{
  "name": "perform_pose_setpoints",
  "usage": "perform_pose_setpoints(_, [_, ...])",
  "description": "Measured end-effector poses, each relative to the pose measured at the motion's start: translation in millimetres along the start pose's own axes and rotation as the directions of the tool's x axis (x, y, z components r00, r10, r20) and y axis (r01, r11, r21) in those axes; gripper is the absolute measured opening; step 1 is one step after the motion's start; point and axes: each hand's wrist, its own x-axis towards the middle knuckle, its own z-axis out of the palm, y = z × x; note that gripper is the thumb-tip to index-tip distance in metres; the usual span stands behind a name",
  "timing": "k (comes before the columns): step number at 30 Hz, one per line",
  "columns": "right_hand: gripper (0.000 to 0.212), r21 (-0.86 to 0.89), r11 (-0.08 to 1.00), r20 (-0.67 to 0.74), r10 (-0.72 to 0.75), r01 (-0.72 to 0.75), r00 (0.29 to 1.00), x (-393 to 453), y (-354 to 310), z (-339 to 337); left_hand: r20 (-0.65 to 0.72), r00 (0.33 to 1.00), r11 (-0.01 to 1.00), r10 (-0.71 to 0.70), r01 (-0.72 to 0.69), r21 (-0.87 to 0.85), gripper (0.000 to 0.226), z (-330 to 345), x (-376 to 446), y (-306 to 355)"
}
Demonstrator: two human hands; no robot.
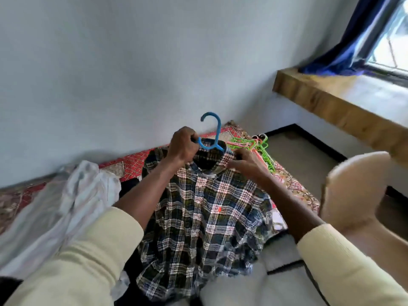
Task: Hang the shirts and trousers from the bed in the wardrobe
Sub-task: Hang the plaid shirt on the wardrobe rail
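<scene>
A dark plaid shirt (205, 219) hangs in front of me over the bed, draped on a blue plastic hanger (215, 133) whose hook points up. My left hand (183, 146) grips the hanger's left arm at the shirt's shoulder. My right hand (245, 162) pinches the shirt's collar on the right side. A white garment (66, 206) lies crumpled on the bed to the left. The wardrobe is out of view.
A pile of green and pink hangers (258, 146) lies on the red patterned bedspread (132, 162) by the wall. A cream chair (357, 191) stands at the right, under a wooden window ledge (331, 102) with a blue curtain (353, 47).
</scene>
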Motion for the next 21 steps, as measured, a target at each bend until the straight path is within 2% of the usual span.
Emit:
perform_pose_setpoints(1, [0.018,0.057,0.998,0.033,0.01,-0.012,0.999,-19,-16,-14,0.006,1.0,1.0,0.017,-0.017,0.013,0.008,-17,-13,22])
perform_pose_setpoints(3, [0.018,-0.012,0.999,-0.057,-0.04,0.04,0.998,-61,-45,-36,0.034,0.997,0.998,0.064,-0.065,0.009,0.009,-49,-45,63])
perform_pose_setpoints(5, [0.023,-0.18,0.98,-0.2,-0.117,0.08,0.973,-97,-72,-49,0.068,0.992,0.994,0.103,-0.104,0.014,0.008,-76,-69,99])
perform_pose_setpoints(6, [0.016,-0.295,0.95,-0.251,-0.18,0.102,0.951,-119,-89,-56,0.081,0.991,0.994,0.106,-0.108,0.025,0.009,-93,-81,117])
perform_pose_setpoints(7, [0.009,-0.425,0.891,-0.266,-0.29,0.158,0.919,-140,-104,-61,0.091,0.991,0.994,0.097,-0.101,0.046,0.01,-109,-91,133])
perform_pose_setpoints(9, [0.016,-0.589,0.757,-0.241,-0.497,0.281,0.834,-181,-127,-70,0.114,0.992,0.993,0.051,-0.064,0.104,0.011,-141,-111,160])
perform_pose_setpoints(11, [0.016,-0.635,0.683,-0.262,-0.631,0.362,0.731,-216,-143,-75,0.159,0.987,0.981,0.033,-0.062,0.181,0.013,-170,-127,180])
perform_pose_setpoints(12, [0.016,-0.617,0.695,-0.295,-0.638,0.368,0.711,-233,-151,-76,0.187,0.981,0.975,0.049,-0.087,0.202,0.015,-183,-136,188])
perform_pose_setpoints(13, [0.017,-0.554,0.758,-0.358,-0.592,0.346,0.722,-249,-160,-76,0.208,0.975,0.972,0.077,-0.12,0.201,0.019,-195,-143,195])
perform_pose_setpoints(15, [0.023,-0.311,0.914,-0.485,-0.389,0.262,0.783,-275,-179,-80,0.231,0.962,0.974,0.144,-0.179,0.14,0.023,-213,-157,206])
perform_pose_setpoints(16, [0.028,-0.21,0.959,-0.499,-0.274,0.192,0.822,-287,-185,-85,0.24,0.953,0.974,0.184,-0.21,0.086,0.025,-219,-166,210])
perform_pose_setpoints(17, [0.034,-0.166,0.98,-0.438,-0.171,0.107,0.883,-301,-188,-91,0.247,0.944,0.972,0.218,-0.233,0.029,0.025,-223,-176,214])
perform_pose_setpoints(18, [0.039,-0.201,0.979,-0.321,-0.086,0.02,0.943,-316,-190,-99,0.242,0.939,0.969,0.244,-0.245,-0.03,0.025,-224,-185,216])
perform_pose_setpoints(19, [0.042,-0.323,0.946,-0.201,-0.028,-0.039,0.979,-333,-189,-105,0.225,0.937,0.963,0.269,-0.256,-0.086,0.024,-225,-197,218])
perform_pose_setpoints(20, [0.04,-0.459,0.886,-0.131,0.002,-0.062,0.991,-350,-188,-108,0.196,0.935,0.952,0.295,-0.271,-0.14,0.024,-225,-211,221])
perform_pose_setpoints(21, [0.031,-0.566,0.822,-0.128,-0.012,-0.063,0.992,-369,-185,-108,0.158,0.933,0.938,0.323,-0.293,-0.187,0.024,-225,-227,225])
